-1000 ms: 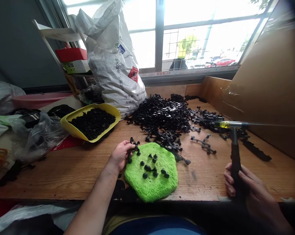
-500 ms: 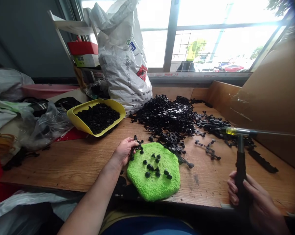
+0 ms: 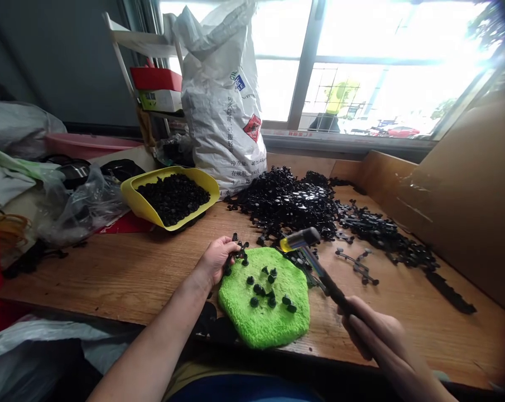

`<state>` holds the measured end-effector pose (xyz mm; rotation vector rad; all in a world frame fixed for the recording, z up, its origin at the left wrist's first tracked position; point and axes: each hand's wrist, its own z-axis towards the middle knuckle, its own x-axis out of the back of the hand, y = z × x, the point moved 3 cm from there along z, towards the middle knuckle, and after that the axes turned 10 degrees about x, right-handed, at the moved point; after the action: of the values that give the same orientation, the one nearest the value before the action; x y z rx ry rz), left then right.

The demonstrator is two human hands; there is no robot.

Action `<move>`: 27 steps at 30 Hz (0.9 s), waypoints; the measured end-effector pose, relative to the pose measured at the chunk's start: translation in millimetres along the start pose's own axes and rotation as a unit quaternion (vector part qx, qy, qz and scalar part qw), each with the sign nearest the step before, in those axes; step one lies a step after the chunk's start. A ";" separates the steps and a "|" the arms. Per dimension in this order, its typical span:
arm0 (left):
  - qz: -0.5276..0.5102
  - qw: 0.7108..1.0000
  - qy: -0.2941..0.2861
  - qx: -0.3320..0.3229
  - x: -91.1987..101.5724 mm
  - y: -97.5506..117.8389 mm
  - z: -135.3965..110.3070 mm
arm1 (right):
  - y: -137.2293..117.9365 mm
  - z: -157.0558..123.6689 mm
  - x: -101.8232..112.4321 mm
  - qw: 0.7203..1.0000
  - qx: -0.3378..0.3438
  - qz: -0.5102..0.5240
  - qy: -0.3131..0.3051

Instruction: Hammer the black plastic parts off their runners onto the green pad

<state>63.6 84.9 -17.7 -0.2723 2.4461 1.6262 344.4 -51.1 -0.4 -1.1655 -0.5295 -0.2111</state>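
My left hand (image 3: 215,260) is closed on a black plastic sprue (image 3: 237,254) of small parts, held at the left edge of a green hexagonal pad (image 3: 264,310). Several loose black caps (image 3: 262,289) lie on the pad. My right hand (image 3: 375,333) grips the black handle of a small hammer (image 3: 299,239). Its yellow-tipped head hangs over the pad's far right corner, tilted towards my left hand.
A big heap of black sprues (image 3: 294,202) covers the wooden table (image 3: 122,273) beyond the pad. A yellow scoop tray (image 3: 141,202) of black caps stands at the left, a white sack (image 3: 222,100) behind it. Cardboard (image 3: 470,184) walls the right side. Plastic bags (image 3: 76,206) crowd the left.
My right hand has swung the hammer from upright at the right, down and leftwards over the pad. My left hand keeps the sprue at the pad's edge. The camera has turned slightly left.
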 end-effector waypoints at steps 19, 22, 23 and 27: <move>0.021 0.998 -0.012 -0.050 -1.1 -1.7 5.8 | -20.1 49.2 -24.2 0.955 0.087 -0.258 -0.121; 0.029 0.998 -0.008 -0.062 -1.4 -2.0 6.2 | -28.0 49.5 -20.0 0.967 0.120 -0.218 -0.053; 0.034 0.997 -0.007 -0.069 -1.4 -2.0 6.3 | -29.3 49.5 -20.3 0.967 0.124 -0.217 -0.049; 0.043 0.995 -0.003 -0.089 -1.0 -1.9 5.9 | -26.8 49.5 -27.1 0.946 0.092 -0.282 -0.129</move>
<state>65.4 89.6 -21.4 -0.1900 2.3401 1.8825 295.6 -19.4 22.2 -0.8404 -1.0919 -0.4928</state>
